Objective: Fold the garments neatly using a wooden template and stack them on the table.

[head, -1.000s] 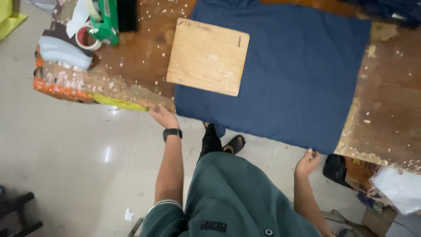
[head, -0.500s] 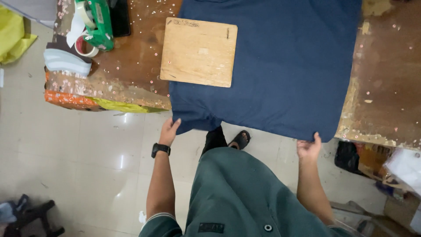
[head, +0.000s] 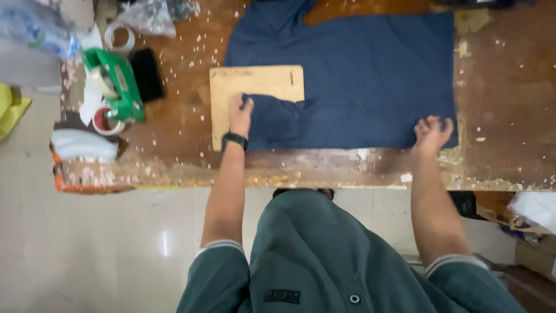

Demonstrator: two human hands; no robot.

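both arms reach straight forward from the body over the near edge of the worn wooden table [head: 174,145]. the left hand [head: 239,113], a dark watch [head: 234,140] on its wrist, lies knuckles up on the folding board [head: 256,104], fingers curled tight around a bunched fold of the navy garment [head: 353,87], so that corner is pinched and lifted over the board. the right hand [head: 432,132] sits palm down at the garment's near right corner, fingers bent and spread onto the cloth; whether it pinches the hem or only presses it flat cannot be told. the garment is soft, matte knit fabric, lying mostly flat and roughly rectangular on the table's middle, its long axis running left to right, with a narrower flap reaching away toward the far edge at upper left. the board is a thin, pale, square-cornered panel of plywood, partly under the cloth, its left part bare. the tabletop is scuffed brown wood speckled with pale flecks. at the left stand a green tape dispenser [head: 116,87], a flat black rectangular object [head: 147,74] just beside it, and a clear tape roll [head: 119,36] further off.
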